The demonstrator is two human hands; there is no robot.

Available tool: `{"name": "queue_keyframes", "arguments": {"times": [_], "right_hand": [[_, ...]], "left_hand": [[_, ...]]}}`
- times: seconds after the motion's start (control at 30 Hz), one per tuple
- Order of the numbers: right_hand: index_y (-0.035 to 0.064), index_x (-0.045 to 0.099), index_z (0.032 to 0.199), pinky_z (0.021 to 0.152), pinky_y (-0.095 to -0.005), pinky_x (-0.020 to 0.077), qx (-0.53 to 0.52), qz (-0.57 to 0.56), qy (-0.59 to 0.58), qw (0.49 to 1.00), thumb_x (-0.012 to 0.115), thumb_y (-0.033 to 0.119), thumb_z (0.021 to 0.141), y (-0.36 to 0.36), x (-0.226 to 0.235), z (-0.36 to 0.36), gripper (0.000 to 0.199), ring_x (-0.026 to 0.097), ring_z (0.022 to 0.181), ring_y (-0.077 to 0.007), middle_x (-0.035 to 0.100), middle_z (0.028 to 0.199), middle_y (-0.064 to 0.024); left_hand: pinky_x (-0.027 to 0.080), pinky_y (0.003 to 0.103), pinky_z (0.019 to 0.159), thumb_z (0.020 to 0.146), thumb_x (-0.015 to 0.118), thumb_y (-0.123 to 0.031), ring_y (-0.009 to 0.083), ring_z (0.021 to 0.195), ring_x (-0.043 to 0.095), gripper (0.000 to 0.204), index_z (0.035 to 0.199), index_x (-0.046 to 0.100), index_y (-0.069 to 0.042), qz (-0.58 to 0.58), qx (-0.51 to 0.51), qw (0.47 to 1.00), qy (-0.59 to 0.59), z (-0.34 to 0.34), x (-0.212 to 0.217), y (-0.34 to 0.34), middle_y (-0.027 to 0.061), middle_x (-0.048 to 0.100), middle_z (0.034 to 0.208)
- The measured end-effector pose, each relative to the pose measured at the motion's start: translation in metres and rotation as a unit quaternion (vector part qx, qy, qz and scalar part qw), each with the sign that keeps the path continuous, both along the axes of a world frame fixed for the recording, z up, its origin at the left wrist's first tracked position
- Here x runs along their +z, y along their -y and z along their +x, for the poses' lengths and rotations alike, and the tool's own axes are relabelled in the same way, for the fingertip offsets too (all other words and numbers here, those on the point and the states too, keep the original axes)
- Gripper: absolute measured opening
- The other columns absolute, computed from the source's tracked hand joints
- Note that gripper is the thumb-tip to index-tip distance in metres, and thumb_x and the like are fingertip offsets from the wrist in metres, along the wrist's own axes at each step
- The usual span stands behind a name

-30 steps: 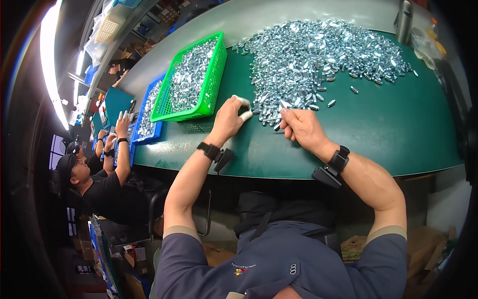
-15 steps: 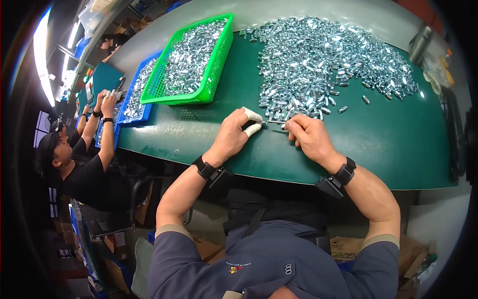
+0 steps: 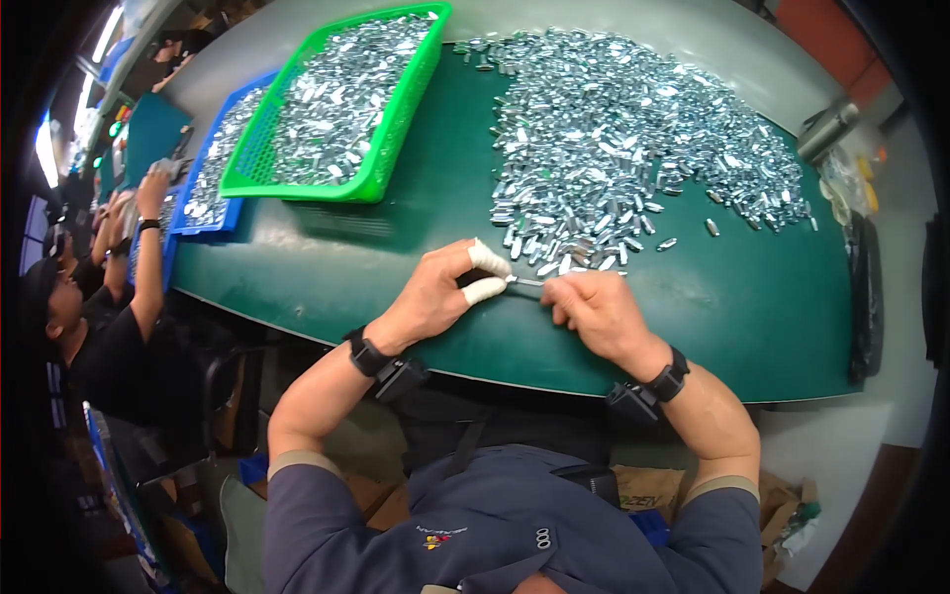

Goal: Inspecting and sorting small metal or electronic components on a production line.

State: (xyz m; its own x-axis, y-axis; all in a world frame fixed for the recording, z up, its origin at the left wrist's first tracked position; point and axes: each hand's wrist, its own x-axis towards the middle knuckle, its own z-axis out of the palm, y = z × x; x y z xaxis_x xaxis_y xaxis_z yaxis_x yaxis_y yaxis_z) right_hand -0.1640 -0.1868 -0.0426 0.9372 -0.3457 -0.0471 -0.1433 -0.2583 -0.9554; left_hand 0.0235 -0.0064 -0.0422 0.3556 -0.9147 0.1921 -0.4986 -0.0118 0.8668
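Pinching one thin rod [image 3: 528,283] in your right hand [image 3: 606,312], taped fingertips [image 3: 484,290] of your left hand [image 3: 426,297] nearly meeting at its end (their hold, if any, unclear), beside the metal pile [image 3: 594,148]: a slack pinch could drop it tableward.

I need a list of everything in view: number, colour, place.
Table: one, green, centre
Basket: one, green, table's left
Trays: at least two, blue, left of basket
Metal pieces: countless, silver, on table, in basket, trays
Rod: one, grey, below metal pieces
Cylinder: one, grey, far right
Bundle: one, black, right edge
People: several, in black, left
Shirt: one, grey-blue, lower centre
Wristbands: two, black, wrists
Left hand: one, fingers white-wrapped, rod's left end
Right hand: one, bare, rod's right end
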Motion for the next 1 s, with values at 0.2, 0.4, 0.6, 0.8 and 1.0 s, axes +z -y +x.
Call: {"name": "queue_keyframes", "arguments": {"times": [0.2,0.4,0.6,0.8,1.0], "right_hand": [[0.0031,0.072,0.085,0.056,-0.0367,0.0488,0.028,-0.027,-0.005,0.999,0.065,0.027,0.103,-0.008,0.005,0.002,0.03,0.064,0.059,-0.0239,0.067,0.068,-0.0087],[0.003,0.074,0.087,0.057,-0.0353,0.0495,0.064,-0.174,0.069,0.98,0.07,0.02,0.099,-0.009,-0.001,0.005,0.02,0.064,0.062,-0.0232,0.068,0.072,-0.0085],[0.003,0.074,0.088,0.059,-0.036,0.0496,0.06,-0.168,0.09,0.98,0.072,0.016,0.096,-0.009,0.004,0.012,0.015,0.066,0.065,-0.0237,0.068,0.075,-0.0091],[0.0021,0.075,0.09,0.062,-0.037,0.0512,0.017,-0.083,0.083,0.993,0.073,0.015,0.095,-0.011,0.0,0.002,0.014,0.066,0.066,-0.0257,0.069,0.076,-0.0114],[-0.0018,0.073,0.089,0.057,-0.0296,0.0478,-0.05,0.022,0.088,0.995,0.072,0.012,0.096,-0.005,-0.002,-0.003,0.016,0.062,0.062,-0.0129,0.068,0.073,-0.0056]], "left_hand": [[0.054,0.036,0.079,0.088,0.079,-0.003,0.0243,0.087,0.068,0.014,0.1,0.072,-0.003,-0.02,-0.052,0.998,0.017,-0.005,0.001,-0.002,0.0087,0.073,0.094],[0.053,0.037,0.077,0.086,0.079,-0.003,0.026,0.085,0.067,0.014,0.098,0.072,-0.005,-0.024,-0.089,0.996,0.008,-0.006,-0.003,0.004,0.0081,0.072,0.091],[0.053,0.037,0.076,0.086,0.079,-0.003,0.0264,0.084,0.067,0.015,0.099,0.072,-0.005,-0.037,-0.069,0.997,0.025,-0.005,-0.001,0.004,0.0076,0.072,0.091],[0.053,0.038,0.076,0.084,0.081,-0.003,0.0265,0.084,0.067,0.018,0.1,0.073,-0.006,-0.042,-0.047,0.997,0.04,-0.015,0.005,-0.001,0.0078,0.072,0.092],[0.054,0.038,0.076,0.083,0.081,-0.002,0.0281,0.086,0.067,0.022,0.103,0.073,-0.007,-0.078,0.072,0.972,0.21,0.011,0.051,-0.035,0.008,0.072,0.094]]}}
